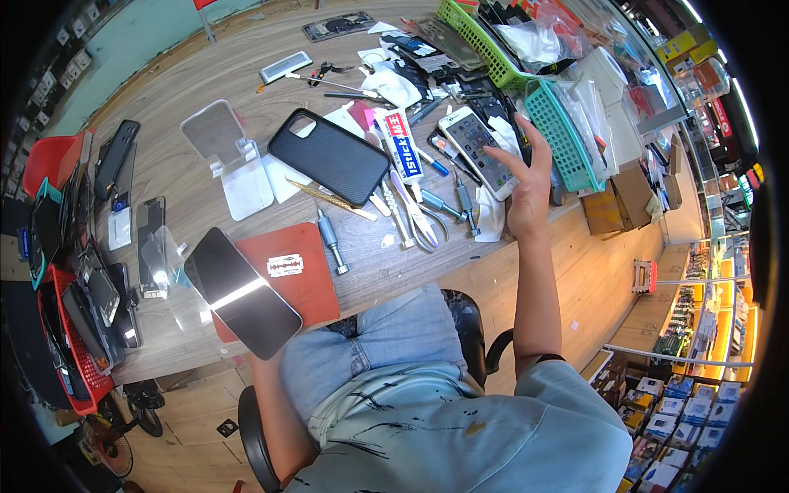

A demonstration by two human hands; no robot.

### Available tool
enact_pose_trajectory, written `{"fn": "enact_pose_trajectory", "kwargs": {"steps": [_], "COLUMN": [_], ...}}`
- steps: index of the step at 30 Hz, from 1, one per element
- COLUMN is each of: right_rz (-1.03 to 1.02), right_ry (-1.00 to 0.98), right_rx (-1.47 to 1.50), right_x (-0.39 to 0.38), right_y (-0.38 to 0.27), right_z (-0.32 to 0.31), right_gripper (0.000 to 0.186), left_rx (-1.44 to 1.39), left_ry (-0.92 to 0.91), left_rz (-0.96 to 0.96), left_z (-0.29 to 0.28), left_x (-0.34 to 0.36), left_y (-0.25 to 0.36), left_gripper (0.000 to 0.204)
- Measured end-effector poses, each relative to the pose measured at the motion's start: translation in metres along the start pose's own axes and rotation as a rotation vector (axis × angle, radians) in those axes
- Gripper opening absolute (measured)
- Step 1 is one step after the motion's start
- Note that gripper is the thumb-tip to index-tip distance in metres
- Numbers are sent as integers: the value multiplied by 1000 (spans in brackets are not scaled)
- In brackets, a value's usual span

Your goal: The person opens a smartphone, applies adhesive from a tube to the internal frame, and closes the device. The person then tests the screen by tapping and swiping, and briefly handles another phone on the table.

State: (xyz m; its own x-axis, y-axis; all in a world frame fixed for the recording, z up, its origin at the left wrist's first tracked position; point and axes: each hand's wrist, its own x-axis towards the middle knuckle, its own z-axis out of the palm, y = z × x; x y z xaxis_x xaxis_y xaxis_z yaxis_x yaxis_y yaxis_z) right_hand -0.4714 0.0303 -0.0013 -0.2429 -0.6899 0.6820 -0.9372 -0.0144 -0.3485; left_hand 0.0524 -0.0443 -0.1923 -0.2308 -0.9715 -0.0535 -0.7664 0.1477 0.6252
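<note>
My left hand is hidden beneath a dark smartphone (244,293), which lies over the end of my left forearm and reflects a bright band of light. The phone appears held from below, over an orange-red mat (316,283). On that mat lies a razor blade (285,264). My right hand (528,185) has its fingers apart, its thumb reaching over the lit screen of a white smartphone (477,148). Left of that phone are a white-and-blue glue tube (400,146) and a black phone case (329,156). Screwdrivers (332,240) and tweezers (415,215) lie nearer me.
A teal basket (563,135) and a green basket (485,49) stand at the right back, beside heaped parts and plastic bags. At the left edge, a red basket (78,353) holds several phones. White plates (242,177) lie mid-table. A cardboard box (629,193) sits at the right.
</note>
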Motion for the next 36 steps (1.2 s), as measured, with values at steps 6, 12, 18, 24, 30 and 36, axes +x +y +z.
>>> {"fn": "enact_pose_trajectory", "kwargs": {"steps": [6,12,18,24,30,36], "right_rz": [23,48,68,68,78,69], "right_ry": [-16,-7,3,1,-10,21], "right_rx": [-16,-21,-6,8,-10,9], "right_x": [3,2,1,3,2,1], "right_y": [-2,-3,-2,-1,0,4], "right_z": [-3,-3,-3,-2,-5,3], "right_gripper": [97,101,102,104,107,109], "left_rx": [-18,6,-37,40,-18,-200], "left_ry": [15,35,28,87,27,-33], "left_rz": [-73,-44,-35,35,142,-34], "left_z": [-2,-1,-4,32,32,6], "left_x": [-2,-2,-1,0,4,4], "left_y": [5,6,11,-40,-66,-9], "left_gripper": [53,53,53,51,71,82]}}
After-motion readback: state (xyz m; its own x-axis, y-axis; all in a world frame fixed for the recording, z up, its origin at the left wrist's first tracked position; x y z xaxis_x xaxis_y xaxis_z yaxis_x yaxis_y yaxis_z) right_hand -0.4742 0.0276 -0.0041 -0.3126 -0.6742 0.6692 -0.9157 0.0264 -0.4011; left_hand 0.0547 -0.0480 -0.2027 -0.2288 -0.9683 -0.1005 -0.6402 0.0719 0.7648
